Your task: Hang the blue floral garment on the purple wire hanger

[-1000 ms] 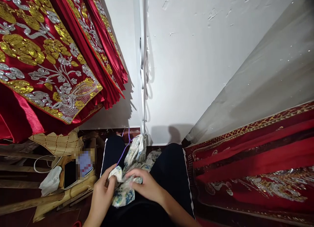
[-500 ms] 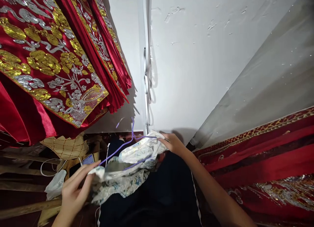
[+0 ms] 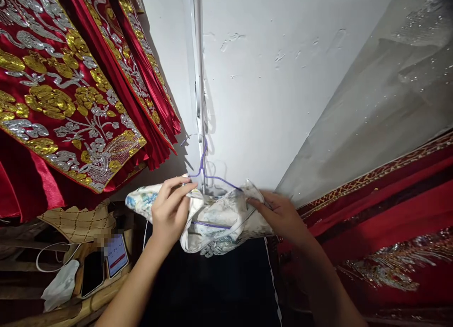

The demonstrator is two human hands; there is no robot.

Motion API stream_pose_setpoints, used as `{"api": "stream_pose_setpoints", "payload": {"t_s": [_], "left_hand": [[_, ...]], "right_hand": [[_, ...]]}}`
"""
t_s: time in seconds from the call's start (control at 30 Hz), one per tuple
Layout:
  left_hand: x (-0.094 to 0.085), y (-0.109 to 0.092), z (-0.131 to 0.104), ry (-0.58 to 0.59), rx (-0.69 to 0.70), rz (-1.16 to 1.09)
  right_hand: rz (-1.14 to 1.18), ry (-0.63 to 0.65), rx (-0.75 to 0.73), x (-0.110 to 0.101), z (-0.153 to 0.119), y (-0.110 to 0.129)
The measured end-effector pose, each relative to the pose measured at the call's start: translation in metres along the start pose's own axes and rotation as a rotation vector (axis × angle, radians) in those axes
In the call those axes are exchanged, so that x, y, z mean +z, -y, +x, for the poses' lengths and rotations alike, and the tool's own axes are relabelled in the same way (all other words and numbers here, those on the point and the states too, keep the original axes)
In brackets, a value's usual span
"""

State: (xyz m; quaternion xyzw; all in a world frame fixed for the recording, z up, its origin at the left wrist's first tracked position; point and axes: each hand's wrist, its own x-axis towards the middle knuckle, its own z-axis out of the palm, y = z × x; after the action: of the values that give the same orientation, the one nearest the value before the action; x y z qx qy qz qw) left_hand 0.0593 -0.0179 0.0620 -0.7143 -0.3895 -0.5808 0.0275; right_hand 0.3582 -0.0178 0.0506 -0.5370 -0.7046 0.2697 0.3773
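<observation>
A white garment with a blue and green floral print hangs over a purple hanger, whose lower bar shows through the neck opening. My left hand pinches the cloth by the hanger's left arm, the fingers closed on the fabric. On the other side my right hand grips the garment's right shoulder, beside the hanger's right arm. The hanger's hook stands upright in front of the white wall, near a metal rail; whether they touch I cannot tell.
Red embroidered garments hang at upper left, and more red fabric is at right. Two phones, one with a lit screen, lie on a wooden seat at lower left, near a white cable and crumpled tissue. Translucent sheeting covers the right wall.
The hanger has moved up and right and turned upright. The garment now covers both its ends. My left hand has moved up and right, and my right hand slightly right.
</observation>
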Motion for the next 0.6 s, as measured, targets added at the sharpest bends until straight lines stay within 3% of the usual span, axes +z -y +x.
{"api": "stream_pose_setpoints", "payload": {"t_s": [0.13, 0.27, 0.33, 0.43, 0.53, 0.6], "left_hand": [[-0.005, 0.004, 0.002, -0.100, -0.063, -0.025], [-0.007, 0.011, 0.011, -0.064, -0.149, -0.213], [0.001, 0.017, 0.013, -0.084, -0.224, -0.227], [0.017, 0.032, 0.008, -0.227, -0.361, -0.171], [0.027, 0.048, -0.014, -0.382, -0.505, -0.291], [0.031, 0.055, -0.032, -0.432, -0.608, -0.392]], "right_hand": [[0.123, -0.167, 0.110, -0.021, 0.016, 0.002], [0.352, -0.188, 0.061, -0.033, 0.056, 0.010], [0.406, -0.156, -0.001, -0.029, 0.077, 0.017], [0.428, -0.040, -0.057, -0.018, 0.094, 0.024], [0.374, 0.080, -0.085, -0.007, 0.093, 0.021], [0.246, 0.040, -0.117, -0.002, 0.089, 0.014]]}}
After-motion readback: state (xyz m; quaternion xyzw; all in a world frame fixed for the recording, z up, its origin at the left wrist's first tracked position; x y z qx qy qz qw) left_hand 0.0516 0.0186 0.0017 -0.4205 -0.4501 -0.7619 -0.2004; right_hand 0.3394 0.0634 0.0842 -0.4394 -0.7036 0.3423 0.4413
